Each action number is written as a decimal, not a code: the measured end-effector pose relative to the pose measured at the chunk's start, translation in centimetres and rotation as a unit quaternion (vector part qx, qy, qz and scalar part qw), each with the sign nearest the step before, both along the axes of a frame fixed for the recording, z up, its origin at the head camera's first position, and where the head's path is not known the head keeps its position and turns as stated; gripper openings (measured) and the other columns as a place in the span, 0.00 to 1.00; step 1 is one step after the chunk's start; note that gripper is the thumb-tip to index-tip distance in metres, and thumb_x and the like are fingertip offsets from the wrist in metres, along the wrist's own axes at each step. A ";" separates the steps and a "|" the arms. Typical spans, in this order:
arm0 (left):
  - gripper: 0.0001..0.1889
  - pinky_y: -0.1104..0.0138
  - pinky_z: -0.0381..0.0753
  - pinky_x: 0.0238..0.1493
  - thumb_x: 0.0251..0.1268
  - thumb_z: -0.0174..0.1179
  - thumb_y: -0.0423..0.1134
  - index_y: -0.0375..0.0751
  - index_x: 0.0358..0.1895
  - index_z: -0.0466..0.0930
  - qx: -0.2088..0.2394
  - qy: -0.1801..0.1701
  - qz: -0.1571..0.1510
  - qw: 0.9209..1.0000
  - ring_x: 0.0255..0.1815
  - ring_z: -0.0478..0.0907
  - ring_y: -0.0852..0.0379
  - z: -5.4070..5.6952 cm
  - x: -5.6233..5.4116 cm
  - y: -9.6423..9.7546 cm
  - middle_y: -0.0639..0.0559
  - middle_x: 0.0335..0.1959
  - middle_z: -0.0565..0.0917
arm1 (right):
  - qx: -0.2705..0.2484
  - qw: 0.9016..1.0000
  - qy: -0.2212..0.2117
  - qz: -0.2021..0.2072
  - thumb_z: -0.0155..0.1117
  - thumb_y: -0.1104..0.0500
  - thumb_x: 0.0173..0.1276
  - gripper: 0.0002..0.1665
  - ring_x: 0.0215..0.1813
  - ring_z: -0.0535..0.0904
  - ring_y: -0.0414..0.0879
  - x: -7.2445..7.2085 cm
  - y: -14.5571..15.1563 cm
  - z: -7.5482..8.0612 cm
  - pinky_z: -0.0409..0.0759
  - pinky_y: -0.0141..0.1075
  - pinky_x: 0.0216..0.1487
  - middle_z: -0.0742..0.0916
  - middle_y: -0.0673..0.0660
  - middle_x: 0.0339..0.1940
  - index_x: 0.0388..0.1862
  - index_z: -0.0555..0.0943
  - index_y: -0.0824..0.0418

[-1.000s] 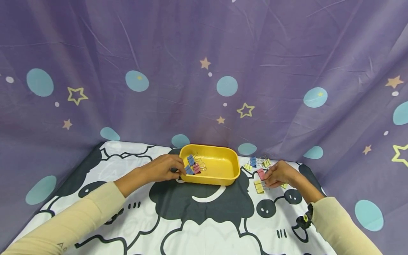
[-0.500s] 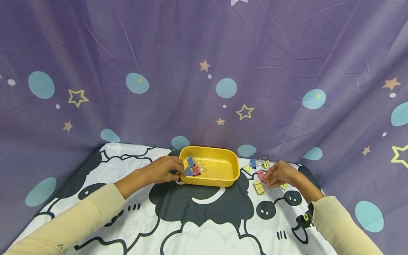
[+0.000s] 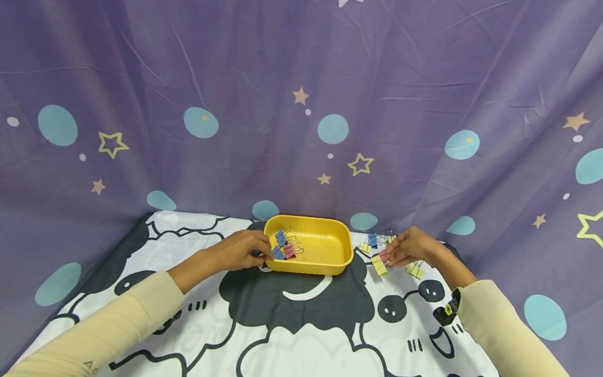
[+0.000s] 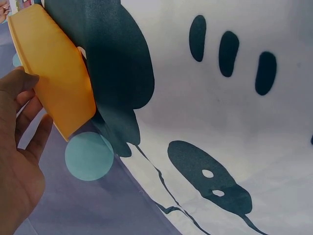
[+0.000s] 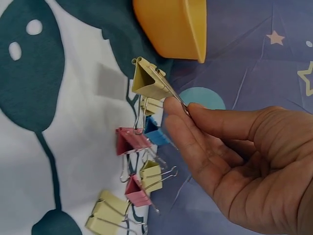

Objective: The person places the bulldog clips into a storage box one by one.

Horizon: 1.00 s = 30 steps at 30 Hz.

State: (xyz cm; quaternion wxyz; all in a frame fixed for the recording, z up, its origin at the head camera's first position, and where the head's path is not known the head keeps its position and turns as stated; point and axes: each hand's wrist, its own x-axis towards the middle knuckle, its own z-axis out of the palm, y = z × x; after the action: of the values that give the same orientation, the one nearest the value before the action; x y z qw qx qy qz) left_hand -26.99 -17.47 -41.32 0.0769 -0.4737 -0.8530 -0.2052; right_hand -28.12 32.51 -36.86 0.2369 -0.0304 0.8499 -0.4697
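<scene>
A yellow binder clip [image 5: 149, 81] is pinched by its wire handle between the thumb and fingers of my right hand [image 5: 244, 152], raised above the cloth. In the head view, my right hand [image 3: 411, 248] is to the right of a yellow plastic tray [image 3: 325, 268]. My left hand [image 3: 242, 251] grips the tray's left rim; the left wrist view shows the thumb of that hand [image 4: 22, 147] over the edge of the tray [image 4: 61, 73]. Inside the tray, at its left end, lie blue binder clips [image 3: 281, 238] and a pink binder clip [image 3: 289, 250].
Loose binder clips lie on the cloth by my right hand: pink [image 5: 131, 141], blue [image 5: 155, 131] and yellow [image 5: 105, 213] ones. The white and dark patterned cloth [image 3: 301, 351] covers the table. A purple curtain [image 3: 264, 104] rises behind the tray.
My right hand has lifted slightly with the yellow binder clip, which has moved up and a little left. A yellow clip beneath that hand shows more fully. My left hand stays on the tray.
</scene>
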 end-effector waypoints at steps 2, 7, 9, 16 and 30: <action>0.12 0.57 0.89 0.53 0.62 0.77 0.29 0.50 0.44 0.99 0.001 0.002 0.001 1.000 0.48 0.87 0.60 -0.1 0.0 0.0 0.58 0.44 0.94 | -0.003 1.000 0.004 -0.002 0.68 0.78 0.71 0.17 0.45 0.97 0.52 -0.2 -0.1 0.3 0.95 0.44 0.49 0.95 0.73 0.51 0.57 0.85 0.86; 0.11 0.58 0.89 0.54 0.63 0.76 0.30 0.51 0.44 0.99 -0.001 -0.001 0.003 1.000 0.48 0.86 0.61 -0.2 -0.1 0.1 0.59 0.44 0.93 | -0.002 1.000 0.014 -0.016 0.69 0.78 0.72 0.15 0.43 0.96 0.48 -0.7 -0.4 0.8 0.95 0.45 0.49 0.96 0.72 0.47 0.56 0.86 0.84; 0.11 0.58 0.88 0.53 0.63 0.76 0.30 0.51 0.44 0.99 -0.001 -0.002 0.003 1.000 0.48 0.86 0.61 -0.2 -0.1 0.0 0.59 0.44 0.93 | -0.001 1.000 0.016 -0.022 0.70 0.77 0.72 0.15 0.41 0.96 0.47 -0.9 -0.6 1.0 0.95 0.44 0.48 0.96 0.69 0.44 0.55 0.86 0.83; 0.12 0.58 0.88 0.53 0.64 0.75 0.30 0.51 0.44 0.98 0.000 -0.003 0.002 1.000 0.48 0.86 0.61 -0.1 0.0 -0.1 0.59 0.44 0.93 | 0.004 0.999 0.027 -0.027 0.68 0.76 0.73 0.17 0.39 0.95 0.46 -1.6 -0.9 1.8 0.95 0.42 0.46 0.97 0.67 0.43 0.59 0.86 0.83; 0.11 0.58 0.89 0.53 0.64 0.76 0.30 0.50 0.45 0.98 -0.001 0.003 -0.001 1.000 0.48 0.87 0.60 -0.1 -0.1 0.0 0.58 0.44 0.93 | -0.041 0.998 0.020 -0.035 0.67 0.75 0.78 0.20 0.42 0.96 0.47 -3.3 -1.8 2.6 0.95 0.45 0.54 0.97 0.66 0.45 0.64 0.82 0.84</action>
State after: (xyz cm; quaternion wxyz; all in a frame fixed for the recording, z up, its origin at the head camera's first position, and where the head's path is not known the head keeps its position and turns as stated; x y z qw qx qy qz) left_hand -27.09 -17.50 -41.44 0.0790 -0.4756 -0.8522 -0.2033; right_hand -31.41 30.68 -34.23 0.2023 -0.0196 0.8350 -0.5113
